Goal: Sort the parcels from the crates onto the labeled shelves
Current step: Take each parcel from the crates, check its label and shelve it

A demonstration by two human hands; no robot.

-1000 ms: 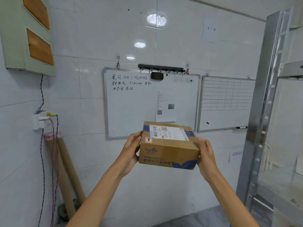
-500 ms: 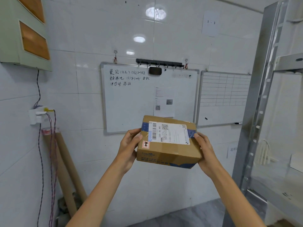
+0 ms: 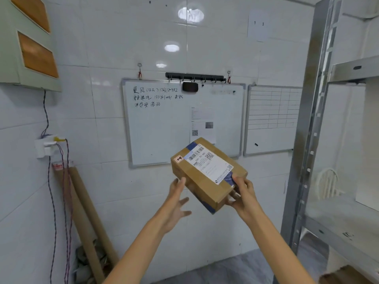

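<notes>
One parcel [image 3: 202,181] here, a brown cardboard box with a white barcode label [image 3: 209,163], blue tape at both ends and a small red-edged sticker. It's up in the air, tilted, just in front of the bigger of two whiteboards [image 3: 164,128] and left of the grey metal rack [image 3: 307,140]. Right hand [image 3: 244,193] grasps its near right end, thumb on top. Left hand [image 3: 177,201] is relaxed, fingers spread, tips at the box's side. Two cardboard tubes [image 3: 88,212] lean at far left.
</notes>
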